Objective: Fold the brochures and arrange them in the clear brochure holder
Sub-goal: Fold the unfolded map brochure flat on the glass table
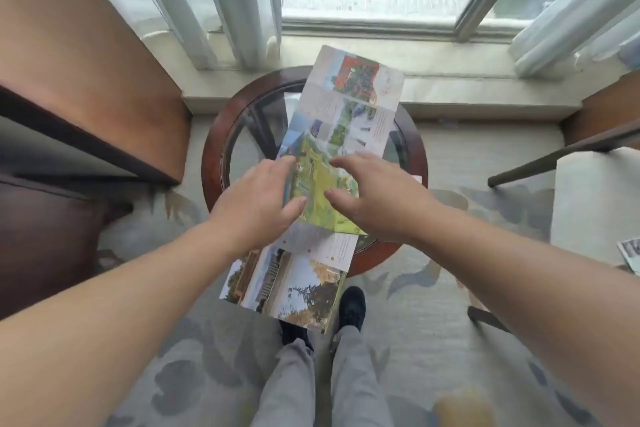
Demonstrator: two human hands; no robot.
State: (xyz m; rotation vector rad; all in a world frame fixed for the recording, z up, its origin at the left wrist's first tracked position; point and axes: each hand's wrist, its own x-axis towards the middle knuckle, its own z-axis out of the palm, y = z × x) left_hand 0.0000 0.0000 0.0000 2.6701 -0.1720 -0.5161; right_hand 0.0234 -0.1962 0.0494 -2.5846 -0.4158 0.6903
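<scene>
Over the glass table (212, 163), unfolded brochure (346, 107) runs 12 to 6 o'clock. Left hand (256, 208) at its 9 o'clock edge, grip unclear; right hand (377, 198) fingers spread, released. Likely light, floppy paper: pinch panel edges at creases.
</scene>
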